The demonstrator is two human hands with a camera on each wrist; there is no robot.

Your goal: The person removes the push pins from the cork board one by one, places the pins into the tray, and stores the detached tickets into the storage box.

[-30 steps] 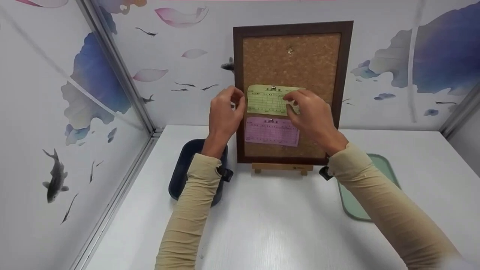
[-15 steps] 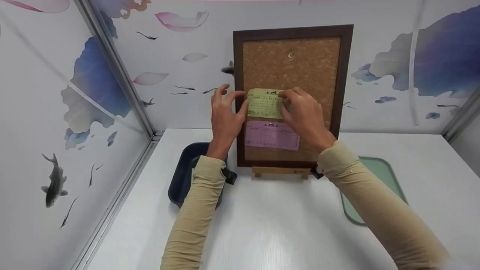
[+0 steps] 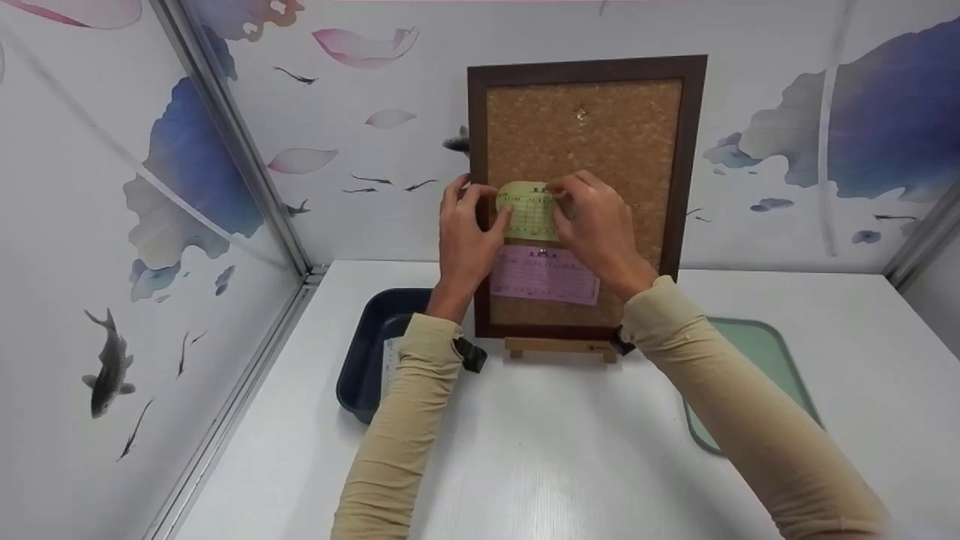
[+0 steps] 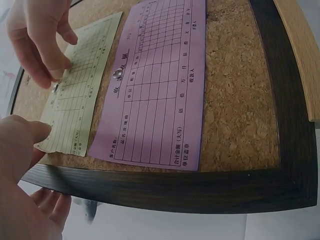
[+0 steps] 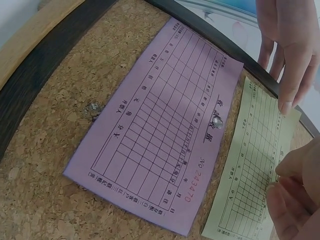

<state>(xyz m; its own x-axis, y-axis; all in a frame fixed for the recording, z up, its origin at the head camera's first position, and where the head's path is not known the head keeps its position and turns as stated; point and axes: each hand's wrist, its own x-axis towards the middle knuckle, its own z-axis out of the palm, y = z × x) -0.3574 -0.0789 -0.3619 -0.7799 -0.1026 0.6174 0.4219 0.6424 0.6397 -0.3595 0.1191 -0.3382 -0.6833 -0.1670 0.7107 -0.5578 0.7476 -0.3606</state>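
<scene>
A framed cork board (image 3: 622, 139) leans upright on a small wooden easel (image 3: 562, 345). On it hangs a yellow-green receipt slip (image 3: 529, 214), its left end bending outward. My left hand (image 3: 466, 236) pinches that left end between thumb and forefinger, its other fingers beside the frame. At the slip's top edge, my right hand (image 3: 600, 225) pinches a silver pushpin (image 4: 55, 87), mostly hidden by the fingertips. Just below, a purple receipt slip (image 5: 160, 125) lies against the cork, fixed by its own silver pushpin (image 5: 217, 122).
A dark blue tray (image 3: 360, 375) with a white paper (image 3: 388, 364) in it stands left, partly under the left forearm. To the right, a green tray (image 3: 757, 337) lies partly under the right sleeve. Another pin (image 3: 581, 115) sits high on the cork.
My left hand has moved right from the frame's edge and taken hold of the green slip's left end. My right hand has moved left to the pin at its top.
</scene>
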